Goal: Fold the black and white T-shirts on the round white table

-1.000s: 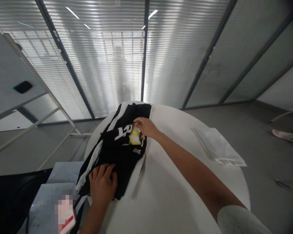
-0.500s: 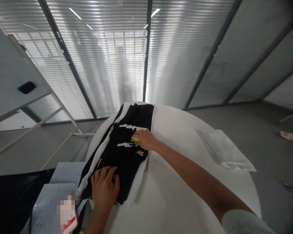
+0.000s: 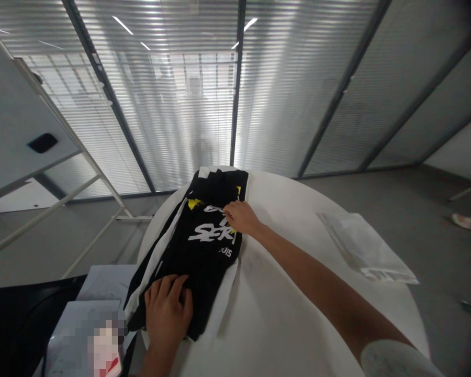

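Note:
A black garment (image 3: pixel 204 246) with white lettering, yellow patches and white side stripes lies folded on the left part of a round white table (image 3: pixel 282 314). My left hand (image 3: pixel 168 309) lies flat on its near end, fingers stretched out and pressing the cloth. My right hand (image 3: pixel 241 217) reaches across to the garment's far right edge, with its fingers curled onto the cloth beside the lettering.
A clear plastic bag (image 3: pixel 365 248) lies on the table's right side. Papers (image 3: pixel 90 319) sit at the lower left on a dark surface. A white frame (image 3: pixel 63 183) stands to the left. Glass walls with blinds rise behind the table.
My right hand has slid toward the far edge of the garment. The cloth has been spread so that the white lettering shows in full. My left hand has stayed in place.

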Available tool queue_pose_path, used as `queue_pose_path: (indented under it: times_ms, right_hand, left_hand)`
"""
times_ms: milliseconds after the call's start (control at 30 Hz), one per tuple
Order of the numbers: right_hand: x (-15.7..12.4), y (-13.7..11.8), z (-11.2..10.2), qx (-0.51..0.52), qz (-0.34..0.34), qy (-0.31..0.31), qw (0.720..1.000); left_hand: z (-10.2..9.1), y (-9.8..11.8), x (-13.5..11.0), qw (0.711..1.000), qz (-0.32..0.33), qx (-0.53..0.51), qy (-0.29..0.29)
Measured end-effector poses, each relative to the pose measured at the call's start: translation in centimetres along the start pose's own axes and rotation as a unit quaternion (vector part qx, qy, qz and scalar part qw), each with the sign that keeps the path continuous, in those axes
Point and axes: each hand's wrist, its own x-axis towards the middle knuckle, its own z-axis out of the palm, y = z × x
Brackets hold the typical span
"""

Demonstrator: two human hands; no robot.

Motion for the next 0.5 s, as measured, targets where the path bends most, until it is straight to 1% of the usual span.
queue_pose_path:
  times_ms: [67,133,233,367,500]
  right_hand:
    - [-0.4,-0.5,0.6,-0.011,-0.049,-0.039,0.998]
    - [0.1,-0.5,0.8,-0.019,-0.058,-0.068,0.996]
    - [1.9,0.1,0.4,-0.028,-0.025,-0.081,0.996]
    - [4.2,0.7,0.5,-0.033,0.024,-0.065,0.997]
    - [6.6,1.2,1.0,0.031,0.063,-0.056,0.996]
  left_hand:
    - [0.0,-0.1,0.0,1.0,0.003,0.0,0.0]
    - [0.1,-0.2,0.0,1.0,0.008,-0.002,-0.001]
    - [0.3,-0.4,0.0,1.0,0.007,-0.004,-0.002]
    - [0.5,-0.7,-0.1,1.0,0.012,-0.008,-0.005]
    - [0.6,-1.0,-0.1,1.0,0.023,-0.007,0.001]
